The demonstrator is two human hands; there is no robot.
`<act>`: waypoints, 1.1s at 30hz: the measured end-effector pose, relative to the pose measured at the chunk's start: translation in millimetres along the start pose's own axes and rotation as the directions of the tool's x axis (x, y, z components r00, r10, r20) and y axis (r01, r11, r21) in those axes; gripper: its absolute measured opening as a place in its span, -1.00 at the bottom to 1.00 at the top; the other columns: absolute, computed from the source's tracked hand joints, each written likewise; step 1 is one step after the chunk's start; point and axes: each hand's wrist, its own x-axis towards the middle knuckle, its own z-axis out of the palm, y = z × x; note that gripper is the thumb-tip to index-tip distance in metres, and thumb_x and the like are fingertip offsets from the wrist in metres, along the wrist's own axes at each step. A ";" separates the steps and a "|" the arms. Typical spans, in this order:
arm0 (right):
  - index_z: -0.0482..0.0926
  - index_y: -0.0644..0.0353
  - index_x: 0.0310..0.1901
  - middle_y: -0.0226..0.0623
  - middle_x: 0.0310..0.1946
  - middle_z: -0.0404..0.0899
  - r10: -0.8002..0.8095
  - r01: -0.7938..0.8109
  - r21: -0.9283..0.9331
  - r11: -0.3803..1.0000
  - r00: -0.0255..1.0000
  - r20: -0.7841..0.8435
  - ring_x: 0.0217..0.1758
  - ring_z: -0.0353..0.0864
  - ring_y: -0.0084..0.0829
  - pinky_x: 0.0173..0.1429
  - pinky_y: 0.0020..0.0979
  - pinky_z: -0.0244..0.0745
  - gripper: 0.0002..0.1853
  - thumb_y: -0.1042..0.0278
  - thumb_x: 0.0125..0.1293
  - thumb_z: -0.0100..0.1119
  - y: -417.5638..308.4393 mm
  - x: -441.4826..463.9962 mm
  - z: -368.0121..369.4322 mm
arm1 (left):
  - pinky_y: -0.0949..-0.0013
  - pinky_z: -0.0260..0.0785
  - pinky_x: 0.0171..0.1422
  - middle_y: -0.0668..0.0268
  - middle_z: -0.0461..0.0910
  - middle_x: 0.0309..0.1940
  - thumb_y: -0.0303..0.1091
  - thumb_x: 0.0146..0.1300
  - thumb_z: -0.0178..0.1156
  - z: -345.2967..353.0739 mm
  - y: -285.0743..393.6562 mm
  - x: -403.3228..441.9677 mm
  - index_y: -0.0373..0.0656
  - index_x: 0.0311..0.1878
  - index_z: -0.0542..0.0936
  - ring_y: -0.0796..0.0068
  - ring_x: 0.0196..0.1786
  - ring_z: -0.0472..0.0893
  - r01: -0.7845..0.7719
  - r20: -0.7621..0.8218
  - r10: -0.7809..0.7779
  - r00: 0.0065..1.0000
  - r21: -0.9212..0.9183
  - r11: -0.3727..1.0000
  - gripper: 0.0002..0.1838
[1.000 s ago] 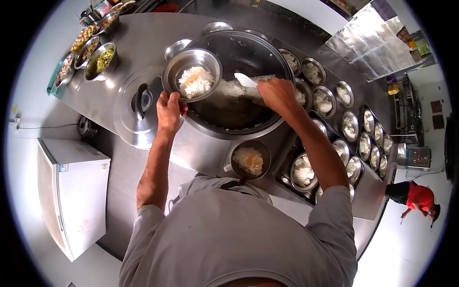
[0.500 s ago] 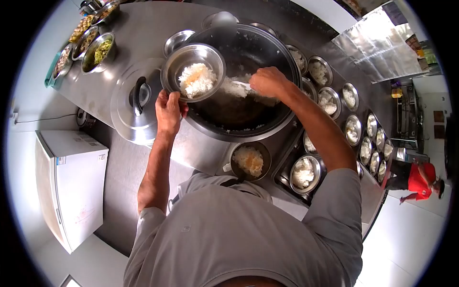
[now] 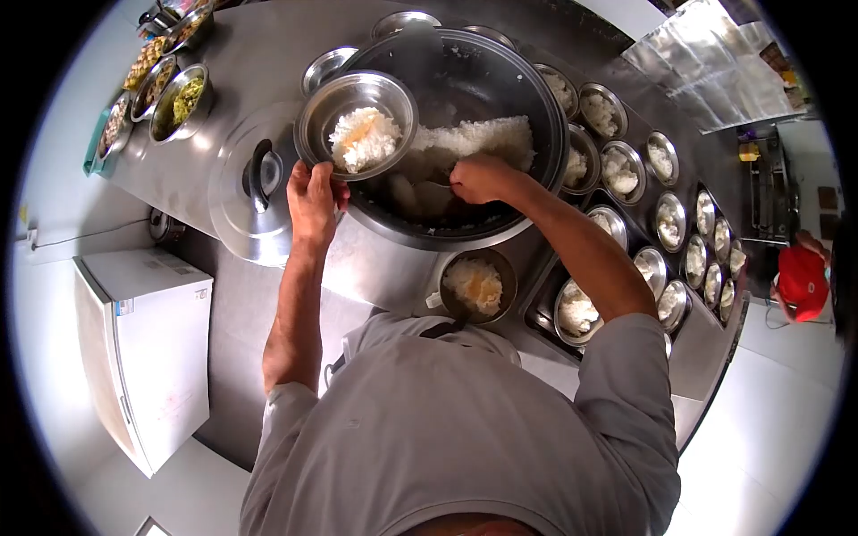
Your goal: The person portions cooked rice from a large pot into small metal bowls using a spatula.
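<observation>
My left hand (image 3: 313,198) is closed on the rim of a steel bowl (image 3: 307,143), which holds white rice with a yellowish patch. The bowl overlaps the left side of a large dark rice pot (image 3: 465,76). Inside the pot, my right hand (image 3: 481,179) is closed around the handle of a pale rice paddle (image 3: 433,187); the paddle's blade is low in the pot and hard to make out. A bank of cooked rice (image 3: 487,138) lies along the pot, beyond my right hand.
A lid with a black handle (image 3: 261,177) lies left of the pot. In front sits a handled pot of rice (image 3: 474,284). Several rice bowls (image 3: 623,170) crowd the right. Food bowls (image 3: 183,103) stand far left. A person in red (image 3: 802,281) is at far right.
My right hand has moved down and slightly left within the pot with the paddle. More of the rice bank shows behind it. My left hand still holds the bowl, nearly unmoved.
</observation>
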 end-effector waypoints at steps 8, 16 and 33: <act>0.72 0.17 -0.32 -0.05 -0.30 0.70 0.034 -0.030 0.026 0.999 0.988 -0.151 -0.19 0.69 0.03 -0.12 -0.07 0.59 -0.82 0.32 0.13 0.17 -38.9 12.9 -9.1 | 0.46 0.27 -0.61 0.31 0.47 -0.60 -0.39 0.36 0.04 -2.3 4.8 -3.4 -0.21 -0.21 0.39 0.54 -0.64 0.46 0.013 -0.002 -0.013 1.000 -0.013 1.000 -0.90; 0.71 0.15 -0.30 -0.11 -0.31 0.71 -0.022 0.022 0.001 1.000 0.985 -0.174 -0.17 0.70 -0.04 -0.09 -0.10 0.58 -0.81 0.31 0.14 0.14 -44.7 40.7 10.4 | 0.46 0.24 -0.60 0.31 0.47 -0.60 -0.39 0.37 0.03 -3.2 9.8 -8.0 -0.22 -0.20 0.39 0.54 -0.64 0.43 0.003 0.010 -0.003 1.000 -0.003 1.000 -0.90; 0.67 0.23 -0.16 -0.54 -0.64 0.34 0.047 0.016 0.776 0.630 0.997 -0.060 -0.63 0.24 -0.63 -0.47 -0.47 0.20 -0.70 0.15 0.45 0.11 7.0 -32.9 -11.4 | 0.48 0.24 -0.61 0.32 0.47 -0.61 -0.40 0.34 0.00 -9.7 30.5 -3.5 -0.20 -0.23 0.42 0.57 -0.65 0.42 -0.109 -0.005 0.110 0.994 0.083 0.991 -0.92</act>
